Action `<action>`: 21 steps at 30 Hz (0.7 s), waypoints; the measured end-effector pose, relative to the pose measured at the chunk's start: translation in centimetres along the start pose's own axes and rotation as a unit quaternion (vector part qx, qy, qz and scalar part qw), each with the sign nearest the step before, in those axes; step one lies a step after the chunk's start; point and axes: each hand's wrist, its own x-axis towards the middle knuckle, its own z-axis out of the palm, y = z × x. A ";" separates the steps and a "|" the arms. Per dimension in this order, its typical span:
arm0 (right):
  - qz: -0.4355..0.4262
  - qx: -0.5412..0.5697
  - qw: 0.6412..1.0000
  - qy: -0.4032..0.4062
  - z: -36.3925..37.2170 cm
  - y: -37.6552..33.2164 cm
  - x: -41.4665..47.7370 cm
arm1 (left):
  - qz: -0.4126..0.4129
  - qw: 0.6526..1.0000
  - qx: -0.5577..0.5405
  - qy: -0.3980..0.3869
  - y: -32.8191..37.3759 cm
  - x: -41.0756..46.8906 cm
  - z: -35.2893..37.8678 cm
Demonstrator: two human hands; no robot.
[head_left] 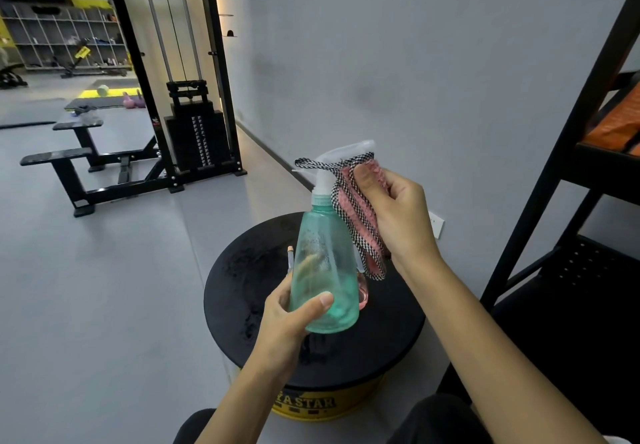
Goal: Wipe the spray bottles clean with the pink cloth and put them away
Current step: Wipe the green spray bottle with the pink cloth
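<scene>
The translucent green plastic spray bottle [323, 277] is steadied by the left hand [287, 319], fingers wrapped round it, while the pink checked-edge cloth [356, 208], gripped in the right hand [398, 211], is pressed against its white nozzle.

**Bare arms, black trousers**

Both arms are uncovered as far as they show. The left forearm [242, 391] and the right forearm [502, 332] are bare from the wrist to the bottom edge of the picture. The left hand [287, 319] and the right hand [398, 215] are bare as well. The nails [326, 299] that show clearly, one on each thumb, are cut short and rounded, with a faint sheen. The legs are in black trousers [440, 419] of plain, matte cloth. The left knee [197, 426] shows as a small dark curve, the right knee [433, 409] as a broader one. Seams and folds are too dark to make out.
</scene>
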 end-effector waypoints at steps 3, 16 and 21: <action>0.018 -0.018 1.000 -0.003 0.0 0.9 -1.0 | -0.012 0.999 -0.037 0.010 0.1 0.1 -0.2; 0.026 -0.023 0.999 0.012 2.1 2.2 -5.8 | 0.010 0.999 -0.018 0.034 0.1 0.5 0.6; 0.004 -0.048 0.999 -0.002 3.3 1.5 -5.1 | 0.026 0.999 0.012 0.032 0.1 0.3 0.7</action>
